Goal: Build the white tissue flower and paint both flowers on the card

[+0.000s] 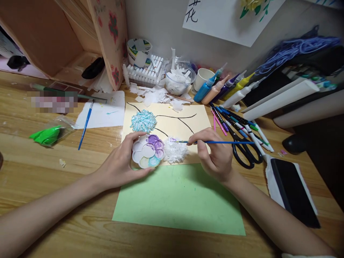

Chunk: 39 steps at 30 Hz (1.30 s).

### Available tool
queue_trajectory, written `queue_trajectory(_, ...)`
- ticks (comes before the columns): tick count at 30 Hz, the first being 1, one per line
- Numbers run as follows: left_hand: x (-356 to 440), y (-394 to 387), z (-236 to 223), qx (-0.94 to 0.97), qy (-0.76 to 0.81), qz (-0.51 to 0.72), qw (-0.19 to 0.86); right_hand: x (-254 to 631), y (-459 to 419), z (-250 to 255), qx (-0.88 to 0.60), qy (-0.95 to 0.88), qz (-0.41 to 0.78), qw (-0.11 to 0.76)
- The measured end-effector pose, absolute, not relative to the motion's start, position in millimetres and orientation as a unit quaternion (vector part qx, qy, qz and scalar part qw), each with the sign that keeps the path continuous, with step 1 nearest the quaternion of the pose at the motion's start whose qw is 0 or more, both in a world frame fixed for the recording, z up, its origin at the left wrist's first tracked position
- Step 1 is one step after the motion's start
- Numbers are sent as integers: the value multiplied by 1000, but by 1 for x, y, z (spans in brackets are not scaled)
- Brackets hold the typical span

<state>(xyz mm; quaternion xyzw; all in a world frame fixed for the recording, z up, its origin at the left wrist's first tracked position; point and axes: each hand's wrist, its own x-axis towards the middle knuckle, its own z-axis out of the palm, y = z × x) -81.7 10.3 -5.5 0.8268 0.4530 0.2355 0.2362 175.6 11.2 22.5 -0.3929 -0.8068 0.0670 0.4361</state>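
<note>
My left hand (pixel 125 157) grips a flower-shaped white paint palette (pixel 139 157) by its rim, with purple, turquoise and pale yellow paint in its wells. In my right hand (pixel 215 154) is a thin blue paintbrush (pixel 228 142), held between thumb and fingers. Its tip touches the white paper flower (pixel 176 152), where a little purple shows. A blue-tinted paper flower (pixel 143 121) sits on the cream sheet (pixel 204 118) beyond the palette. Dark branch lines are drawn on that sheet. Under my wrists lies a green sheet (pixel 177 200).
Black scissors (pixel 244 152) and several pens lie to the right, near a black phone-like slab (pixel 292 190). Paint bottles (pixel 205 89) and a bowl of torn paper (pixel 179 80) stand behind. At left are another brush (pixel 86 123) and a bright green lump in plastic (pixel 47 135).
</note>
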Motion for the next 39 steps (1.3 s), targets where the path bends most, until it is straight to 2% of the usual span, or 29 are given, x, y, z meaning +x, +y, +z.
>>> queue_trajectory(39, -81, 10, -4, 830, 453, 231, 228, 177, 11, 26, -380, -822, 37, 423)
